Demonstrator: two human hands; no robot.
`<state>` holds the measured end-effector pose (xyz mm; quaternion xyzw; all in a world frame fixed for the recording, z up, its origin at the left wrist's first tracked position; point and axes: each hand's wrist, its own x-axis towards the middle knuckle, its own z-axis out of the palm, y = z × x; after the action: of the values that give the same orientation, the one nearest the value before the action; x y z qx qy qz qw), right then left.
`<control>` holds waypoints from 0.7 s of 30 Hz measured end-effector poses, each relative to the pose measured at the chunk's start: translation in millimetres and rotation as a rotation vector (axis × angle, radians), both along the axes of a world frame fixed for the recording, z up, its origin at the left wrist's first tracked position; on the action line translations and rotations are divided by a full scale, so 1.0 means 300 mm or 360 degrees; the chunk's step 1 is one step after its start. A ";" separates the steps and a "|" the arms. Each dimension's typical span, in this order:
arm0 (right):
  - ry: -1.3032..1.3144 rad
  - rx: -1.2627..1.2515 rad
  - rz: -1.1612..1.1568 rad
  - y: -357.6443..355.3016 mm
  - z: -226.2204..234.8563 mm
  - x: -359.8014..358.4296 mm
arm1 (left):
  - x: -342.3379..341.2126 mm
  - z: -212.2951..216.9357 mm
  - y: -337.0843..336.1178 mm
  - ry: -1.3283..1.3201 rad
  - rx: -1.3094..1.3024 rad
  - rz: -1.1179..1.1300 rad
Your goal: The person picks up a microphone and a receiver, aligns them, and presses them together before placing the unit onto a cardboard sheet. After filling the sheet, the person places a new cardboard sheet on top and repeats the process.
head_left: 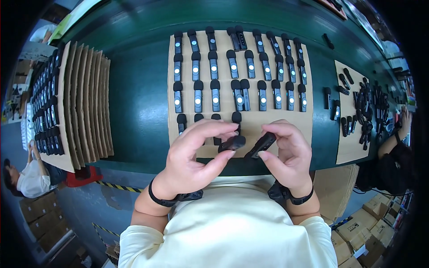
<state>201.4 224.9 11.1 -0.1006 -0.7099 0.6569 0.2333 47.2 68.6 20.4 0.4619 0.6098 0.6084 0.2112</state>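
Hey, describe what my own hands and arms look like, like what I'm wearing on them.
Your left hand and right hand are ungloved. A black strap with a bulky dark unit circles the left wrist; a similar black strap and unit are on the right. Short, pale cream sleeves leave both forearms bare.

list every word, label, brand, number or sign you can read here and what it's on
No words or numbers can be read clearly.
Brown cardboard cartons: dark printed marks, too small to read.
Slim black foam-topped devices: pale round spots, no readable lettering.
Yellow-and-black striped strip: stripes only, no legible words.
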 end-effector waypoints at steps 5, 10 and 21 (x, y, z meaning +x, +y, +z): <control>-0.0007 0.0224 0.0025 -0.014 0.006 -0.018 | 0.000 -0.002 0.019 0.0217 0.0091 -0.0082; 0.0244 0.0692 -0.0001 -0.004 0.015 -0.042 | 0.014 -0.009 0.030 0.0392 0.0142 0.0003; 0.0294 0.0980 -0.0052 0.009 0.040 -0.021 | 0.013 -0.007 0.047 0.0501 0.0279 -0.0098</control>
<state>195.2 227.6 23.1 0.0233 -0.8494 0.4138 0.3266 51.1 82.8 18.1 0.5864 0.5657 0.5727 0.0906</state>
